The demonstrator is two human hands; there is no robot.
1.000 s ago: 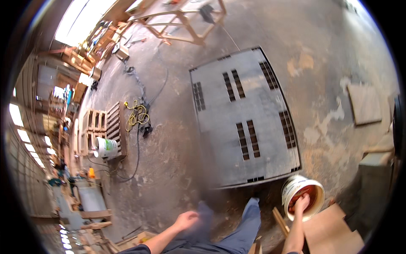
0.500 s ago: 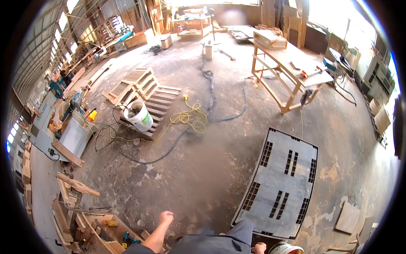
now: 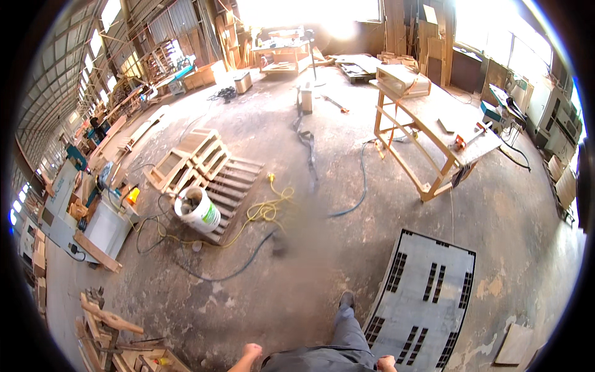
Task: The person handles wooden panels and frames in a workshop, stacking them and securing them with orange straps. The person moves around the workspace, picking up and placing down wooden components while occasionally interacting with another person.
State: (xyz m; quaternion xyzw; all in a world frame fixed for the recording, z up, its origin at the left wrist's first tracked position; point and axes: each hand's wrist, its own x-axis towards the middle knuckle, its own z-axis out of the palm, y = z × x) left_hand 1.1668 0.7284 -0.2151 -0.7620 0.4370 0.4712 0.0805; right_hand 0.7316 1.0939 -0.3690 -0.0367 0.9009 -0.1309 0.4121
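My left hand [image 3: 252, 351] hangs low in front of my body at the bottom edge, its fingers curled in, and no object shows in it. On the other side of my trousers, my right hand [image 3: 386, 363] is also curled, partly cut off by the lower edge, with nothing seen in it. Neither hand touches anything around it. Closest to the right hand lies a large grey slotted panel [image 3: 423, 299], flat on the floor. Left of my left hand stands an open wooden crate [image 3: 132, 359], partly cut off, with wood pieces around it.
A white bucket [image 3: 198, 209] stands by a slatted wooden pallet [image 3: 238, 180]. A yellow cord [image 3: 263, 212] and a dark hose [image 3: 232, 273] cross the floor. A wooden workbench [image 3: 443, 118] stands at the right; a grey machine [image 3: 108, 214] stands at the left. A board [image 3: 514, 344] lies lower right.
I have stepped forward, one shoe now showing ahead. My left hand has dropped back toward the lower edge. The grey panel, bucket and pallet sit lower in view.
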